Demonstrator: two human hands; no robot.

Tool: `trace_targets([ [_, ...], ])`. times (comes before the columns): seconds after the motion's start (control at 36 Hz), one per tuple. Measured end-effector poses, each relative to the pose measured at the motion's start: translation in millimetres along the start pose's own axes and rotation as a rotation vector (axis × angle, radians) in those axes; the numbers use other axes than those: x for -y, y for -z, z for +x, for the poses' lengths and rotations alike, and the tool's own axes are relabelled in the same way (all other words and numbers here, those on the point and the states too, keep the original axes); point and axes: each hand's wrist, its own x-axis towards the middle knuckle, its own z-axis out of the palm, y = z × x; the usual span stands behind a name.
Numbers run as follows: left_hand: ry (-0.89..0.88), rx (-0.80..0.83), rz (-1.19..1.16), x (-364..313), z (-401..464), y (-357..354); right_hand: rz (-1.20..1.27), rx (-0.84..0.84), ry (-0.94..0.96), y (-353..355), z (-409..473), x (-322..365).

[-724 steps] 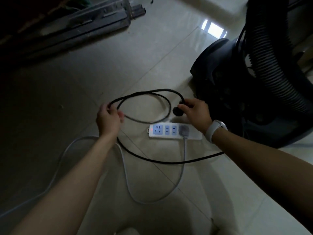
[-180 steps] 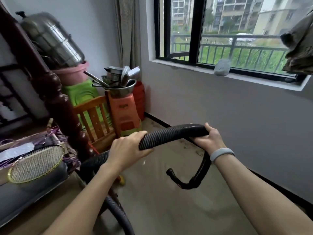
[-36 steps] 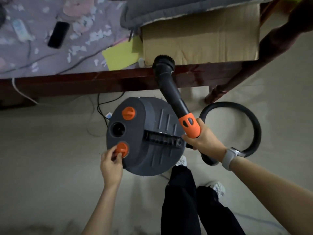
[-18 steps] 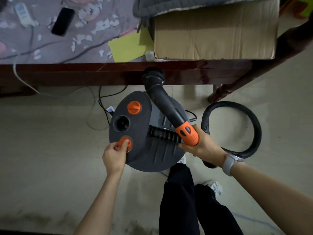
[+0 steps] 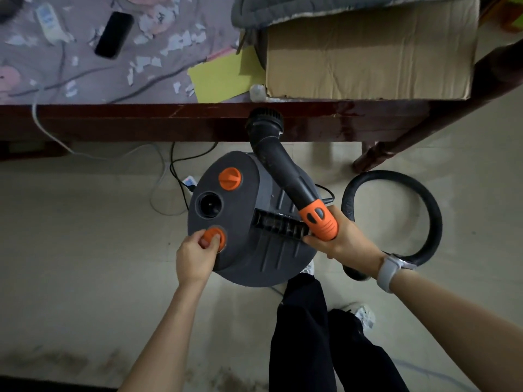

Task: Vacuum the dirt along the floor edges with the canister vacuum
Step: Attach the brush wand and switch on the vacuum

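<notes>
Left hand (image 5: 195, 257) pinches orange knob (image 5: 214, 238) (canister top); right hand (image 5: 343, 241) grips wand (image 5: 294, 183).

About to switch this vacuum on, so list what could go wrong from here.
1. The left hand pinches the orange knob while the nozzle points up by the bed frame; suction could grab the paper scraps above.
2. The hose loops beside the feet and could trip the person.
3. Cords lie behind the vacuum and may snag.
</notes>
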Motion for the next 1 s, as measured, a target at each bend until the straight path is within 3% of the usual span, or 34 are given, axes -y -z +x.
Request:
trace_targets([
  [0.08, 0.015, -0.04, 0.001, -13.6, 5.3, 1.9, 0.022, -0.004, -0.003, 1.5, -1.7, 0.9],
  [0.17, -0.083, -0.101, -0.064, -40.6, 15.6, 0.2, 0.035, -0.014, -0.002, 3.0, -2.5, 0.1],
  [0.36, -0.154, 0.054, -0.168, -93.4, 58.3, -5.4, 0.023, -0.129, 0.019, 6.0, -5.1, 8.1],
  [0.47, -0.203, 0.047, -0.116, -100.0, 60.2, -10.4, 0.047, -0.205, 0.111, 2.8, -9.6, 12.8],
  [0.69, 0.028, 0.025, -0.311, -94.2, 69.9, -14.6, 0.089, -0.137, 0.172, 8.1, -6.6, 9.3],
  [0.83, 0.076, -0.052, -0.342, -99.6, 70.8, -22.6, 0.087, -0.102, 0.161, 9.2, 0.1, 9.2],
  [1.0, 0.103, -0.022, -0.369, -101.5, 78.1, -24.3, 0.092, -0.117, 0.172, 10.1, 2.9, 11.1],
])
